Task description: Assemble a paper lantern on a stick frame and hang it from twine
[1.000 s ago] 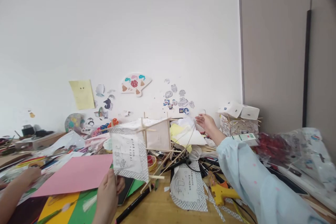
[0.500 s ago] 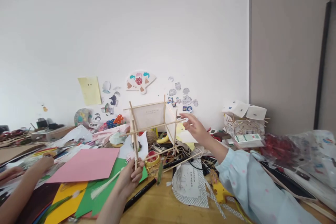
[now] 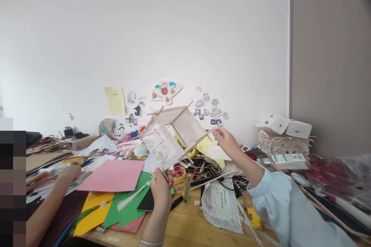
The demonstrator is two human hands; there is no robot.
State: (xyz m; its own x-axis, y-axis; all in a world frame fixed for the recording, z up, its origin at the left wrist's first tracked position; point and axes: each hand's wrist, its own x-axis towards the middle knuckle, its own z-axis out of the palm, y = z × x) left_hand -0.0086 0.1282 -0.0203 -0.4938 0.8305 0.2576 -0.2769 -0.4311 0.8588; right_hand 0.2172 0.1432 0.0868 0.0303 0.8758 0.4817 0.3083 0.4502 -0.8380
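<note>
A person's two hands raise a frame [image 3: 169, 139] of thin sticks and paper panels above the middle of a cluttered table [image 3: 185, 227], tilted, with one printed panel facing the camera. The left hand [image 3: 161, 185], a bracelet [image 3: 151, 242] at its wrist, clamps its fingers on the frame's lower corner. The right hand [image 3: 224, 139], in a pale blue sleeve [image 3: 269, 189], has its fingers pinched together on the far end of a stick. Under the frame lie a roll of tape [image 3: 183, 178] and a heap of pens and cords; a marker [image 3: 177, 202] pokes out beside the left wrist. Nearer the table's front edge, to the right, rests a printed cutout [image 3: 222, 204] with a hatched border, and beside it a yellow glue gun [image 3: 255, 219], partly hidden by the sleeve. Toward the left, a pink sheet [image 3: 113, 175] overlaps yellow [image 3: 94, 212] and green sheets [image 3: 127, 216], with a white tassel [image 3: 133, 197] across the green. Another person's hand [image 3: 74, 170] reaches among papers at the table's left. White boxes [image 3: 285, 125] are stacked toward the far right corner; a painted fan [image 3: 166, 92] hangs on the wall [image 3: 145, 27] behind.
</note>
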